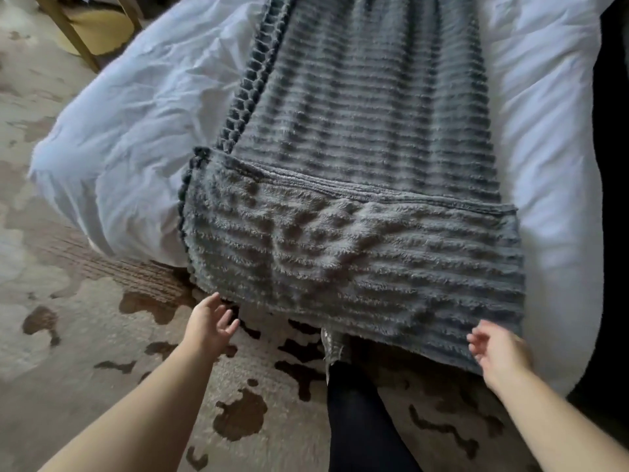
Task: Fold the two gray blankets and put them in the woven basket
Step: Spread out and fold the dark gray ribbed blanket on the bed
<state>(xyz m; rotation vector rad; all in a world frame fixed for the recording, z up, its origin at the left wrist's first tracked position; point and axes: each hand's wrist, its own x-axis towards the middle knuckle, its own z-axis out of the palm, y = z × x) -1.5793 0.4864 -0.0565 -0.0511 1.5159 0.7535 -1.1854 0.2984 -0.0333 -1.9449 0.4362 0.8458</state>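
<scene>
While the gray blanket [367, 137] is lying lengthwise down the white duvet [136, 124], its near end is doubling back over itself and hanging off the foot of the bed, with bobbled trim running along its left edge. Left hand [211, 323] is hovering just beside the lower left corner, fingers spread and relaxed, grasping nothing. Right hand [498, 352] is hovering at the lower right corner, fingers loosely apart, gripping nothing; whether it is touching the fabric cannot be told. A dark-trousered leg [357, 420] is standing on the patterned rug [85, 335] beneath the hanging edge.
</scene>
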